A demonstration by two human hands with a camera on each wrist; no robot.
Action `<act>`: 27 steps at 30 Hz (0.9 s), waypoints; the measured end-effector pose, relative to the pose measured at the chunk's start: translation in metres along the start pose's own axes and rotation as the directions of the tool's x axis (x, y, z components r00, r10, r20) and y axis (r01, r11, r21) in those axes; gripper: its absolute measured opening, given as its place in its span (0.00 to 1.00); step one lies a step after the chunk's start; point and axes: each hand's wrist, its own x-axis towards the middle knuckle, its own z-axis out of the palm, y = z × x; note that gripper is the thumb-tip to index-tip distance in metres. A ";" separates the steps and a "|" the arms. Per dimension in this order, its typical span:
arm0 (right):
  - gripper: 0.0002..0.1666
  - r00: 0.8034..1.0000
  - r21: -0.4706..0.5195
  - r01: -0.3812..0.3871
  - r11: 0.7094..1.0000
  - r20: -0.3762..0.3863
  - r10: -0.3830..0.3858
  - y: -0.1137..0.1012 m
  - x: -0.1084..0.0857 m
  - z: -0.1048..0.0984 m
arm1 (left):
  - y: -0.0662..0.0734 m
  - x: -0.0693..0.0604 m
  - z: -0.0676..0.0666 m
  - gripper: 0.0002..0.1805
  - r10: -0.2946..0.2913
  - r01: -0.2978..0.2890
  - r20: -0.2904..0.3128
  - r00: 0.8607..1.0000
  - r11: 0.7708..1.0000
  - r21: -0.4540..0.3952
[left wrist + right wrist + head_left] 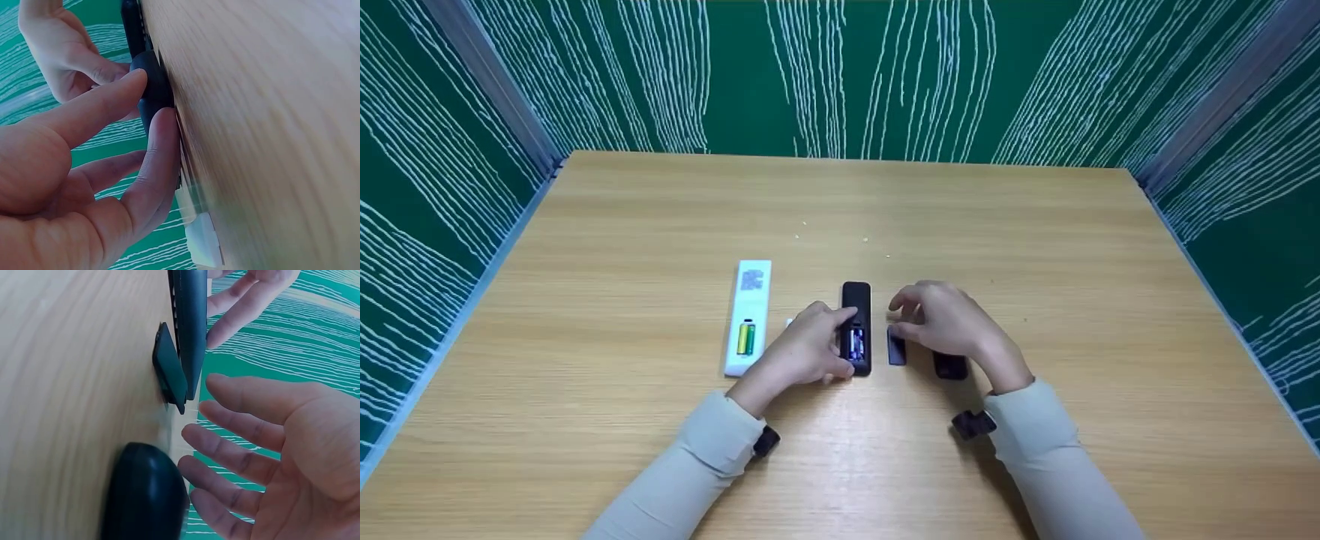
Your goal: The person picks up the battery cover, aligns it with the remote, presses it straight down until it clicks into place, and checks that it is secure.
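A black remote (857, 298) lies back up, its battery bay uncovered with batteries (856, 343) inside. My left hand (808, 346) grips its sides near the lower half; in the left wrist view, fingers (140, 84) press the black remote's end (154, 93). To the right lies a separate dark cover (896, 351), also seen flat on the table in the right wrist view (170, 368). My right hand (949, 319) hovers at the cover's upper end, fingers spread and slightly bent; the right wrist view shows the hand (281, 444) apart from it.
A white remote (750, 300) with yellow-green batteries (746, 339) exposed lies at the left. A small white piece (203, 241) is beside my left hand. Another black object (951, 367) sits below my right hand. Tiny white bits (865, 240) dot the wooden table (960, 202).
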 end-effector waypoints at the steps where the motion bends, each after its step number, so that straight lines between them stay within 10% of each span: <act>1: 0.16 1.000 -0.008 0.002 1.000 -0.003 -0.002 0.000 0.000 0.000 | 0.000 0.000 0.000 0.53 0.005 -0.005 -0.002 1.000 1.000 0.006; 27: 0.08 0.999 -0.041 -0.041 0.998 0.022 0.042 -0.002 0.000 0.004 | 0.000 0.000 0.000 0.54 -0.003 0.003 -0.010 1.000 1.000 0.022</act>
